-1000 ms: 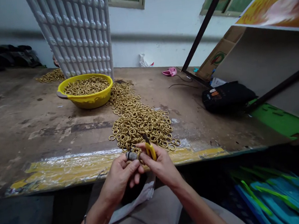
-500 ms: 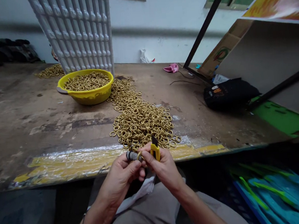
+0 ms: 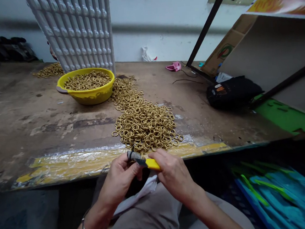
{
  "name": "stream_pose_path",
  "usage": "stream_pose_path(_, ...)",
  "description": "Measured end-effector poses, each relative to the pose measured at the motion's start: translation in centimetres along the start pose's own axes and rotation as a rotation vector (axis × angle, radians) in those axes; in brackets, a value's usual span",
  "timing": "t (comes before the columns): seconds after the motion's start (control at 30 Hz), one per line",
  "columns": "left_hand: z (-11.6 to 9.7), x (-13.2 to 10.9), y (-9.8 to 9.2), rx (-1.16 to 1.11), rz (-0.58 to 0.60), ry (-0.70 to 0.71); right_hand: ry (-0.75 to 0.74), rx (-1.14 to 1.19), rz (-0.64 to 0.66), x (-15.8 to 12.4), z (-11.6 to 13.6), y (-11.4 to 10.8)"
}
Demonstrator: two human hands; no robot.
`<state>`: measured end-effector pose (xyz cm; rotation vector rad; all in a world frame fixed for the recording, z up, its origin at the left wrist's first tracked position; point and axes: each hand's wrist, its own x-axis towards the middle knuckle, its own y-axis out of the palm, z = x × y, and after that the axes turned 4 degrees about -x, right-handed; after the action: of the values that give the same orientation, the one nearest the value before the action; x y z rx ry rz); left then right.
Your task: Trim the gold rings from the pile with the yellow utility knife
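Note:
My right hand is closed round a yellow utility knife, its dark blade pointing left toward my left hand. The fingers of my left hand are closed around a gold-coloured ring, which is mostly hidden by the blade and fingers. A grey, rough cylinder with a black band lies along the left index finger; it looks like a wrapping on that finger. Just beyond both hands, a pile of loose gold-coloured rings spreads over the wooden table.
A yellow basin full of rings stands left of the pile, before a grey ribbed panel. Yellow tape covers the table's front edge. On the right are a black bag, a dark metal frame and blue-green pieces below.
My right hand has turned the knife from upright to nearly level, bringing the blade against the held ring. The left hand has stayed nearly in place. The view has shifted slightly.

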<state>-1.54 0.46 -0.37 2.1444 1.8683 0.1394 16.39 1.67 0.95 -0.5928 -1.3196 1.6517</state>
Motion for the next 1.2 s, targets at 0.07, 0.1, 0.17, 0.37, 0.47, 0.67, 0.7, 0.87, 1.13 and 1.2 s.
stream_pose_path(0.07,-0.1,0.0,-0.2,0.051,0.018,-0.004,0.006,-0.046,0.022,0.2,0.2,-0.1)
stream_pose_path(0.1,-0.1,0.1,-0.3,0.074,0.02,-0.009,0.012,-0.066,0.033,0.4,0.3,-0.1)
stream_pose_path(0.17,-0.1,0.2,-0.6,0.116,0.013,-0.014,0.027,-0.096,0.064,0.8,0.3,0.0)
stream_pose_path(0.37,-0.7,-1.1,-1.5,0.163,0.068,-0.006,0.319,-0.191,0.068,2.2,-1.9,0.9)
stream_pose_path(0.47,-0.5,-1.8,-1.9,0.045,0.148,0.02,0.336,0.242,0.036,2.3,-2.4,0.7)
stream_pose_path(0.67,0.8,-1.1,-2.0,0.019,0.139,0.06,0.367,1.396,0.246,1.8,1.0,0.8)
stream_pose_path(0.7,0.8,-1.1,-1.9,0.028,0.132,0.058,0.396,1.47,0.226,1.8,1.3,0.9)
stream_pose_path(0.87,0.8,-1.3,-1.1,-0.067,0.087,0.013,0.412,1.399,0.096,1.5,1.4,0.6)
stream_pose_path(1.13,0.4,-0.5,-0.6,-0.083,0.003,-0.058,-0.014,0.722,0.008,1.2,0.5,-1.5)
stream_pose_path(1.2,0.2,-0.3,-0.4,-0.012,-0.052,-0.039,-0.069,0.642,0.02,1.1,0.3,-1.6)
